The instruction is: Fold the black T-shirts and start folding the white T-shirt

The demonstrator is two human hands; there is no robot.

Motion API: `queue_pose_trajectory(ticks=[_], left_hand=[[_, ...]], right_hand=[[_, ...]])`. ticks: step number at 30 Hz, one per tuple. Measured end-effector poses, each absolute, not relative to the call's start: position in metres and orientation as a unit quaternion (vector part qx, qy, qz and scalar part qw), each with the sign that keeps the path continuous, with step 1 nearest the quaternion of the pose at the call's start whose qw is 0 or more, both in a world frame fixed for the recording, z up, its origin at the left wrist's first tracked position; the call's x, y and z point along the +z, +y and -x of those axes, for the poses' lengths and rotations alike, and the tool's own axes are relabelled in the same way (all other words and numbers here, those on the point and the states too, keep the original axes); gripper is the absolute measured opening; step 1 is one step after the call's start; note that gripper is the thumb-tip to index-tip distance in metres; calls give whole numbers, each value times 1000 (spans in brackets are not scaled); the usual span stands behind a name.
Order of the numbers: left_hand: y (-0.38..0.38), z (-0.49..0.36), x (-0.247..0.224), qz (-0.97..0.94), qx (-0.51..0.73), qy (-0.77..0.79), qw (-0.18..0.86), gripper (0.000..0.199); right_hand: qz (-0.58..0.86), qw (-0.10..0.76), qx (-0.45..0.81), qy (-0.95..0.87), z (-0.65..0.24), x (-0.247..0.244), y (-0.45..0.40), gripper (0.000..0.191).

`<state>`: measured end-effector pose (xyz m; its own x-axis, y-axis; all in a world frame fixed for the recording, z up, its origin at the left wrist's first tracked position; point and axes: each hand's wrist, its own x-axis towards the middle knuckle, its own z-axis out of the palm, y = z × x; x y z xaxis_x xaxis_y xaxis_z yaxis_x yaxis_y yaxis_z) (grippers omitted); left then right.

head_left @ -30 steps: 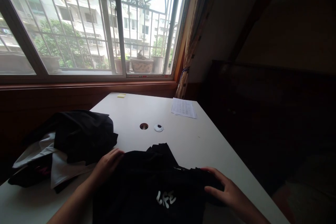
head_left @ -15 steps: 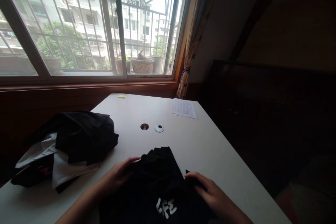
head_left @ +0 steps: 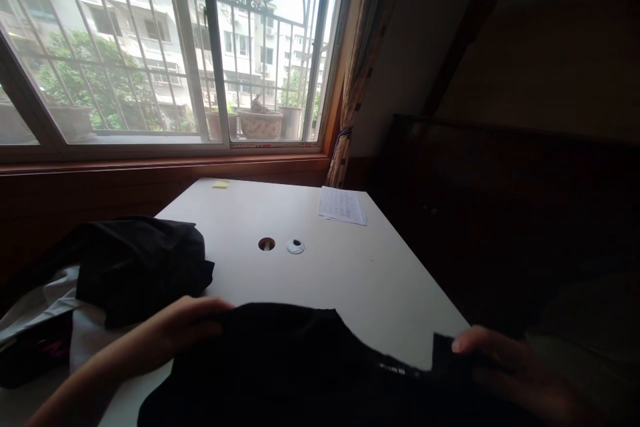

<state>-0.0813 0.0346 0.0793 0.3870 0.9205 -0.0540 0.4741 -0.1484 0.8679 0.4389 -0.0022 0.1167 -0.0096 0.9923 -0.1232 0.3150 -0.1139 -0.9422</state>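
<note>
A black T-shirt [head_left: 280, 360] is stretched between my two hands over the near part of the white table [head_left: 350, 267]. My left hand [head_left: 187, 323] grips its left edge, with the fingertips partly lost against the dark cloth. At the far right, my right hand [head_left: 510, 363] pinches a corner of the fabric, thumb on top, slightly blurred. Small white print shows along the dipped edge between the hands. The shirt's lower part runs out of view. Left of my left hand lies a heap of black and white clothes [head_left: 145, 267].
A round hole [head_left: 267, 244] and its loose white cover [head_left: 295, 246] are mid-table. Printed sheets [head_left: 343, 205] lie at the far right corner, a yellow sticky note [head_left: 221, 184] at the far left. Beyond are a barred window and a tied curtain [head_left: 345, 140].
My hands have moved apart, left hand leftward and right hand rightward, spreading the shirt wide. Its large white lettering has gone out of sight. The view has turned slightly right.
</note>
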Motion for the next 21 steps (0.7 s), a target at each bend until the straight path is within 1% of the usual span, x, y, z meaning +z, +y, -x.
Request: queue_pose_trajectory(ticks=[2,3,5,7,9,10,12,14,15,17,18,20,21], left_hand=[[52,84,114,-726,284,484,397,34],[64,85,130,-734,315,488,351,34],[89,85,158,-732,418,507,180,34],[112,85,176,-704,484,519,8,39],[127,83,179,-705,477,509,-125,46],[131,82,174,-709,468,502,-160,48],[129,80,154,-728,442,493,-177,47],[117,79,121,-760,395,495,-143,40],[109,79,103,-776,374,495,-118,34],[92,81,65,-805,310,505,-36,21],[84,82,48,-812,277,514,9,19],[69,85,20,-815,222,529,85,18],[63,86,9,-813,203,533,116,17]], right_hand=[[587,404,355,-605,-427,139,32,31],[579,422,291,-634,-418,150,53,31],[568,495,80,-652,-399,171,93,28],[517,509,-114,-679,-379,185,126,33],[471,499,-209,-697,-360,185,144,38],[458,493,-222,-705,-353,179,148,39],[447,472,-195,-735,-342,158,145,35],[444,426,-122,-779,-336,127,132,22],[451,393,-65,-799,-335,111,123,19],[484,292,68,-823,-335,79,103,28],[490,247,126,-826,-336,65,92,31],[476,187,202,-835,-336,40,74,28],[471,173,222,-836,-336,29,66,30]])
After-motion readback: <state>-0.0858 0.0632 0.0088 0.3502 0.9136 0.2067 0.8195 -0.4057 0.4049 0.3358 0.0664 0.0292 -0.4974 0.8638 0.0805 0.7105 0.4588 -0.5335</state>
